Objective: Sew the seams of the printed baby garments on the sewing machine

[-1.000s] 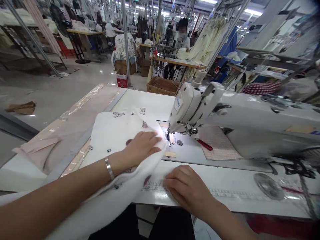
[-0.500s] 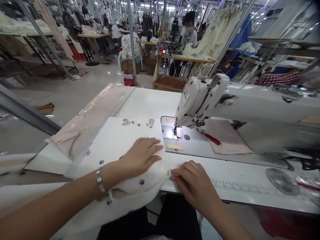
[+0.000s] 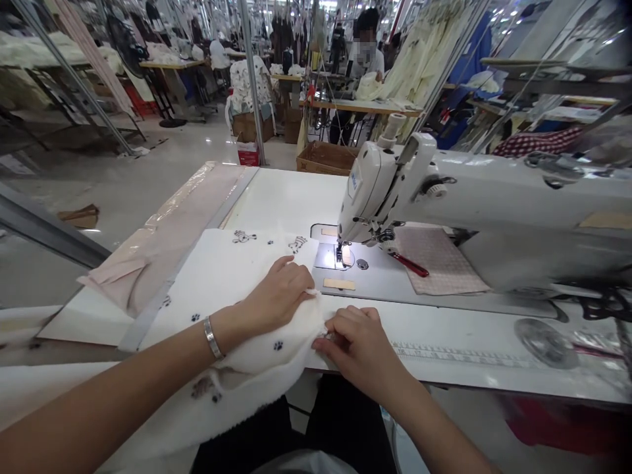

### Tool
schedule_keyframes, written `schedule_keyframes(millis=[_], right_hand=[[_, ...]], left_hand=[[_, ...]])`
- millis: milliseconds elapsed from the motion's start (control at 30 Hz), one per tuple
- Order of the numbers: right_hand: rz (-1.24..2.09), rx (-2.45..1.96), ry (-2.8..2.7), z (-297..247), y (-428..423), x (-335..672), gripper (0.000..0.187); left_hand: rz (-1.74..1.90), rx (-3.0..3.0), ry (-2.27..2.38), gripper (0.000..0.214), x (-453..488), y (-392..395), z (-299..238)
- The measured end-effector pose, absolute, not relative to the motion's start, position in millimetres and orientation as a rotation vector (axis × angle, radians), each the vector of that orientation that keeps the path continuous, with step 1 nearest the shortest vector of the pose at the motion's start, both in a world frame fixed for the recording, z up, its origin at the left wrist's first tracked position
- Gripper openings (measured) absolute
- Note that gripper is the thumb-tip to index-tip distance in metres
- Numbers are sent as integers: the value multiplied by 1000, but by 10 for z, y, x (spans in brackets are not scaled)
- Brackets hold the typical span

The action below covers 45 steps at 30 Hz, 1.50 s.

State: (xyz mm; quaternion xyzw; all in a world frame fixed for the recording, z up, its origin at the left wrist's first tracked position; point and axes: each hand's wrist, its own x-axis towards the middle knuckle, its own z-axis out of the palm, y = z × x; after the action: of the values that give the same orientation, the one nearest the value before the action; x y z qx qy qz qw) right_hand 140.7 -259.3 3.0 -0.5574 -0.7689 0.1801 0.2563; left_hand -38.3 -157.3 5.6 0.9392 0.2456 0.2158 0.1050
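A white fleece fabric [image 3: 232,276] printed with small dark paw and animal marks lies on the sewing table [image 3: 286,197] and hangs over its front edge. My left hand [image 3: 274,299], with a metal bracelet at the wrist, pinches the cloth's right edge with curled fingers. My right hand [image 3: 358,345] is closed on the same edge just to the right, at the table's front. The white sewing machine [image 3: 444,197] stands behind, and its lit needle area [image 3: 340,255] is a short way beyond both hands.
A checked cloth pad [image 3: 437,260] and a red-handled tool [image 3: 407,264] lie under the machine arm. A pink fabric strip [image 3: 162,237] covers the table's left side. A measuring tape [image 3: 459,355] runs along the front edge. A person sits at a far table [image 3: 355,105].
My left hand went from lying flat on the cloth to pinching its edge. My right hand moved up to the same edge and closed on it. The cloth slid toward me, away from the needle.
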Motion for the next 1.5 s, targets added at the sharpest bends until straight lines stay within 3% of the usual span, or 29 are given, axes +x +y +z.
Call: schedule_keyframes(millis=[500, 633, 733, 867, 1000, 1133, 1500], right_hand=[[464, -1546, -2084, 11, -2569, 1198, 29], [421, -1500, -2147, 32, -2627, 1414, 35], [220, -1439, -2142, 89, -2616, 1612, 19], [113, -1236, -2365, 158, -2517, 1540, 40], [-21, -1132, -2514, 84, -2467, 1363, 21], [-48, -974, -2405, -56, -2532, 1484, 19], [-162, -897, -2403, -34, -2417, 1775, 16]], left_hand=[[309, 3046, 568, 33, -242, -1195, 28], [393, 3083, 778, 19, -195, -1230, 121], [611, 2940, 1101, 8, -196, -1364, 229], [440, 2706, 1049, 14, -292, -1532, 234], [327, 2753, 892, 30, -447, -1566, 109], [167, 2800, 801, 44, -494, -1567, 72], [261, 2814, 923, 37, -134, -1449, 50]])
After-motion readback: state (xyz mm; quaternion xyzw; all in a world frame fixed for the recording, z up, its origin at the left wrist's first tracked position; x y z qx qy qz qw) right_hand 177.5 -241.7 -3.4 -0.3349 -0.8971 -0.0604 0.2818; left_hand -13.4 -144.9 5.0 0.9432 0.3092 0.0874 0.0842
